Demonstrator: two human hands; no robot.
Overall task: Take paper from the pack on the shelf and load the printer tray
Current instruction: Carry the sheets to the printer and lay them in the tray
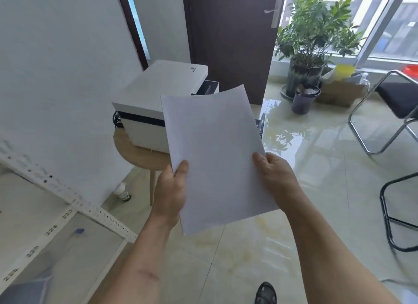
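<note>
White, blank paper [214, 154] was gripped along its side edges by the left hand [170, 195] and right hand [277, 179], its far edge curling slightly upward. Beyond the hands sat a white printer [153, 100] on a round wooden table [133, 154]. Left of the hands, the shelf [67, 215] carried numbers 223 and 224.

Your two arms are bare, with no sleeves, watch or rings. Your left forearm [144, 274] has a long thin scratch mark. Down low, your foot wears a dark sandal [265, 293] with holes.
</note>
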